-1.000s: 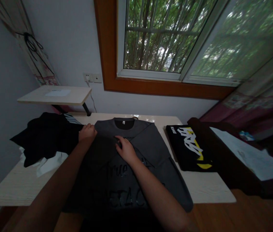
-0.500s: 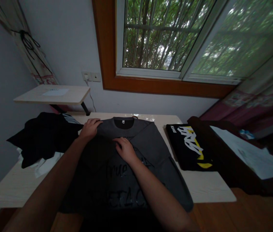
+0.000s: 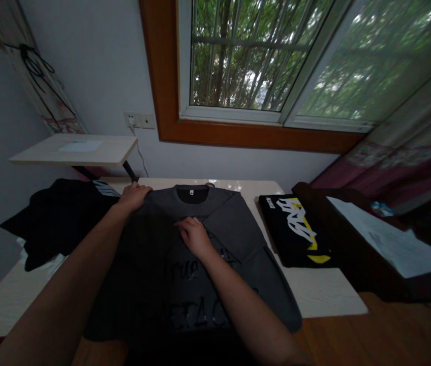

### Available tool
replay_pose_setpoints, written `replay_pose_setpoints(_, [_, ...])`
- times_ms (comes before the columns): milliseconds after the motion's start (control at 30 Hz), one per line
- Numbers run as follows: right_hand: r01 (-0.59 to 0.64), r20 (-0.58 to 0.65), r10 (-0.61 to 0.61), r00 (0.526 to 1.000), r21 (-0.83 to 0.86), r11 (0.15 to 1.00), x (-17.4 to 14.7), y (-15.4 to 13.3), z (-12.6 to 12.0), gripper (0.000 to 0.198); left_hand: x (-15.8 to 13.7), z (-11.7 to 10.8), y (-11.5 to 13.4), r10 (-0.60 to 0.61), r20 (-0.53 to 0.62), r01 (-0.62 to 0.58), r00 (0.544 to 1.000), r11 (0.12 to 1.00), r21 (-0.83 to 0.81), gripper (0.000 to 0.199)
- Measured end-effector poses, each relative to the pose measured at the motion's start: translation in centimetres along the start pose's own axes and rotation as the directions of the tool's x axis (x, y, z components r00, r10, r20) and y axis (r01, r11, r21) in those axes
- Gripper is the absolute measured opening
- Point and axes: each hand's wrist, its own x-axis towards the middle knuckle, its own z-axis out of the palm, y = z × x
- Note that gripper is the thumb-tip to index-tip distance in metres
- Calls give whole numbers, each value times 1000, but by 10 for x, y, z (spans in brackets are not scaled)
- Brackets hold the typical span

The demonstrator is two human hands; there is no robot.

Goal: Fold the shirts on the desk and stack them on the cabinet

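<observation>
A dark grey shirt point(image 3: 223, 208) lies spread on the table, its collar toward the wall and black lettering on its front. Its right-hand sleeve is folded in across the chest. At the left shoulder, my left hand point(image 3: 134, 196) is closed on the cloth. My right hand point(image 3: 195, 238) rests over the middle of the chest, thumb and forefinger pinched on the fabric. What lies under its curled fingers is hidden. My forearms cover parts of the shirt's left side and lettering.
Left of the shirt is a heap of black clothing point(image 3: 59, 213) over something white. A folded black garment with a white and yellow print point(image 3: 295, 229) lies at right on the pale table point(image 3: 330, 292). A raised shelf point(image 3: 74, 152) stands at back left; a paper sheet point(image 3: 387, 234) lies far right.
My left hand has slid a little outward to the left along the shirt's shoulder. My right hand stays on the chest. The whole view has shifted slightly.
</observation>
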Motion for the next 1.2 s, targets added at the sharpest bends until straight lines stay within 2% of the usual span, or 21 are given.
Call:
replay_pose_setpoints(67, [-2, 1, 2, 1000, -4, 1000, 0, 0, 1, 34, -3, 2, 2, -30, -19, 31, 999, 999, 20, 41])
replay_pose_setpoints(167, [-21, -26, 21, 999, -1, 1000, 0, 0, 2, 32, -9, 3, 12, -75, -106, 80, 991, 996, 39, 42])
replay_pose_setpoints(300, [-20, -66, 20, 998, -10, 1000, 0, 0, 3, 29, -18, 1, 34, -101, -243, 107, 965, 994, 12, 41])
replay_pose_setpoints(400, [-33, -128, 31, 991, -10, 999, 0, -1, 3, 28, -28, 9, 54, -93, -289, 81, 953, 995, -52, 39])
replay_pose_setpoints(533, [-43, -169, 40, 985, -17, 999, -2, -4, -1, 30, -48, 32, 75, -60, -260, 35, 964, 994, -101, 44])
replay_pose_setpoints(700, [68, -62, -74, 995, -97, 993, -5, -13, -5, 36, -64, 52, 81, -69, -156, 56, 985, 995, -81, 56])
replay_pose_setpoints(867, [142, 3, -144, 990, -147, 979, -7, -13, 1, 35, -58, 50, 78, -50, -85, 48, 995, 998, -34, 59])
replay_pose_setpoints(1000, [152, 20, -150, 988, -166, 974, -6, -11, 3, 34, -47, 48, 72, -25, -29, 25, 999, 1000, -10, 61])
replay_pose_setpoints(1200, [146, 19, -145, 989, -162, 976, -5, -13, 0, 30, -30, 51, 64, -8, -14, 7, 1000, 995, -97, 60])
